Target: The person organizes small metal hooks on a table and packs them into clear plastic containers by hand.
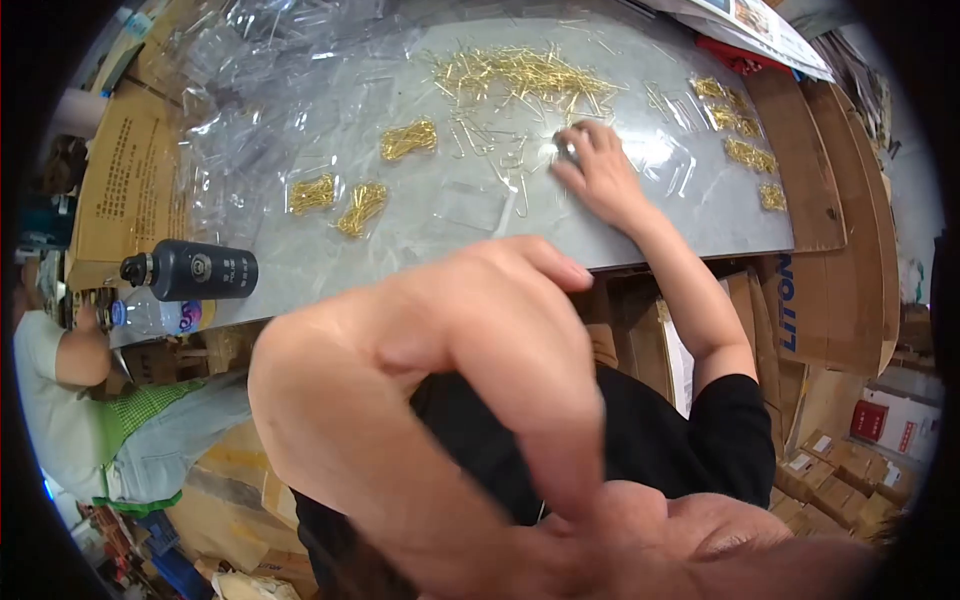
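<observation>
My right hand [602, 175] reaches over the grey table, its thumb and bent fingers apart. No held thing shows clearly between them; a dark patch there cannot be made out. Just beyond lie loose gold-coloured metal hooks [520, 75] in a heap, with several scattered [495, 140] closer to the hand. My left hand [480, 310] is raised close to the camera, large and blurred. Its thumb stands away, and a bent finger reaches down to my face, where the fingertip is hidden. A clear plastic bag [470, 205] lies flat on the table between the hands.
Clear bags filled with hooks [408, 140] lie at left and more bags [750, 155] at the right edge. Clear plastic packaging [270, 90] covers the upper left. A dark bottle [205, 270] and a water bottle [160, 312] lie near the front edge. Another person [90, 420] sits at left.
</observation>
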`<state>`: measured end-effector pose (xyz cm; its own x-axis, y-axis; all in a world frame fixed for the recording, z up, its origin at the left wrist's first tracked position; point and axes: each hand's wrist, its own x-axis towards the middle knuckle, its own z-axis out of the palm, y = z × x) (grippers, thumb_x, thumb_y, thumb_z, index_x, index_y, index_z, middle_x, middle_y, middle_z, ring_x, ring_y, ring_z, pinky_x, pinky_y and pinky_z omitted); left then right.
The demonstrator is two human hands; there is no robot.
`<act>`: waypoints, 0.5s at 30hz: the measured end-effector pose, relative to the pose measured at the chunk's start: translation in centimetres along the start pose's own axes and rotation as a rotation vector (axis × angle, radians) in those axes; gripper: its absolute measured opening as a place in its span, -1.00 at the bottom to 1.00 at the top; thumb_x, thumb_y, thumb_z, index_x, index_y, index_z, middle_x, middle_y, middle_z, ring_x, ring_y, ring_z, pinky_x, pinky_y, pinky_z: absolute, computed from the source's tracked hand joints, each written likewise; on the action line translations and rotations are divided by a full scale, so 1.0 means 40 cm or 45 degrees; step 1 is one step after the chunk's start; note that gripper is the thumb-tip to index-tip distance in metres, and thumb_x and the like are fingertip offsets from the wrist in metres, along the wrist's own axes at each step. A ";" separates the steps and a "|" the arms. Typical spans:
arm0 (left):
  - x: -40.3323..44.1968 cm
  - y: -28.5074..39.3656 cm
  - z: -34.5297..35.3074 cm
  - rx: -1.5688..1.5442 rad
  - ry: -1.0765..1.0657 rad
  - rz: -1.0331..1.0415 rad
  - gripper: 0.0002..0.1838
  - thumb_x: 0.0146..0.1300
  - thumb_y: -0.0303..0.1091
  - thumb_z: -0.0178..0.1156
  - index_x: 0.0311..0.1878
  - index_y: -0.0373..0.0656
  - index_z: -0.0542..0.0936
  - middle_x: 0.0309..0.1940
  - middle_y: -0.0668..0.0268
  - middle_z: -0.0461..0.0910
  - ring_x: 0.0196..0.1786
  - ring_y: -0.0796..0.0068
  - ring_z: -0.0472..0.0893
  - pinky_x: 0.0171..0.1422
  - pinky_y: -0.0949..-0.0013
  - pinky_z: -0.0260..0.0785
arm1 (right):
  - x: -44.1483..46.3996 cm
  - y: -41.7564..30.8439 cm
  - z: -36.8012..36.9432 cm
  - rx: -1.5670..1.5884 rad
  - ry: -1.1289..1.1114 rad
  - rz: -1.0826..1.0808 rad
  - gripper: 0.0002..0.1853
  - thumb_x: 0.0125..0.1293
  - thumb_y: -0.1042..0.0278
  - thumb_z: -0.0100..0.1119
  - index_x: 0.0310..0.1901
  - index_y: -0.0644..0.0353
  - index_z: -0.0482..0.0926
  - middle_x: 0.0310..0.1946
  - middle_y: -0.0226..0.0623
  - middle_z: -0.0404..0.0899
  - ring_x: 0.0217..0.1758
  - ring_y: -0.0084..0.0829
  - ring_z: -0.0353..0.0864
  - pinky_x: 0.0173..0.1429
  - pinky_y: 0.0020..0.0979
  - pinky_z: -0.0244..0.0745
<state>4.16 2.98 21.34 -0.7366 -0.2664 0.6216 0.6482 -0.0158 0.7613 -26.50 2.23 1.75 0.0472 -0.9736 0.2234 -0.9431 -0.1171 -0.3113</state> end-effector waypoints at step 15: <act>-0.265 -0.409 -0.125 2.161 0.172 -0.644 -0.44 0.31 -0.10 0.28 0.30 -0.17 0.52 0.32 0.08 0.44 0.47 0.03 0.31 0.62 -0.28 -0.27 | -0.002 -0.015 0.041 0.165 0.286 0.056 -0.66 0.37 0.18 0.22 0.03 0.24 0.50 0.04 -0.01 0.39 0.15 0.01 0.39 0.30 -0.11 0.35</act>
<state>2.32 1.26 1.38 -0.7060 -0.6230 0.3368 -0.5731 0.7820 0.2451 -25.40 2.05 0.41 -0.0811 -0.9122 0.4017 -0.8919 -0.1135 -0.4378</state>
